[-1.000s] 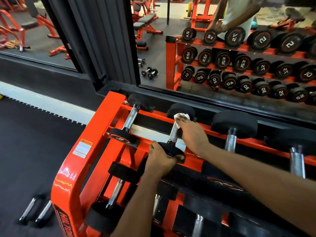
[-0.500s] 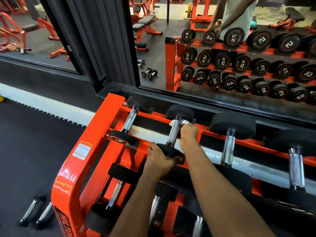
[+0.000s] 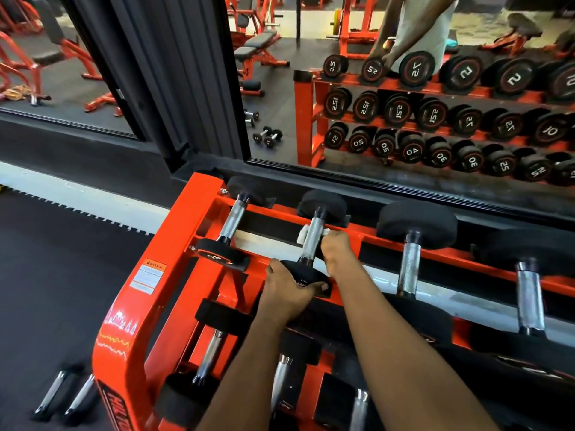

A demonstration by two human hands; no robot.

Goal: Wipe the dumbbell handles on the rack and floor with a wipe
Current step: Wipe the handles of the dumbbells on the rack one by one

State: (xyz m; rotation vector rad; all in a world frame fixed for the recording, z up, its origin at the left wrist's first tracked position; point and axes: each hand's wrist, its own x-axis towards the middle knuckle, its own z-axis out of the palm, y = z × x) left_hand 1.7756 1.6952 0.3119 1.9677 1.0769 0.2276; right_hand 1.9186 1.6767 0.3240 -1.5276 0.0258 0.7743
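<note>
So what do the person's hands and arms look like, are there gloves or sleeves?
No gloves: the left hand and the right hand are bare, with no rings or watch showing. The left forearm and the right forearm are bare too, with no sleeves in view.

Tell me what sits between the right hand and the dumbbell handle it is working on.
A white wipe: the right hand holds it around the knurled dumbbell handle, its ends showing on both sides, in the head view.

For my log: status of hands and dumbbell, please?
Left hand grips near dumbbell head. Right hand holds white wipe against dumbbell handle. Nothing in the way.
</note>
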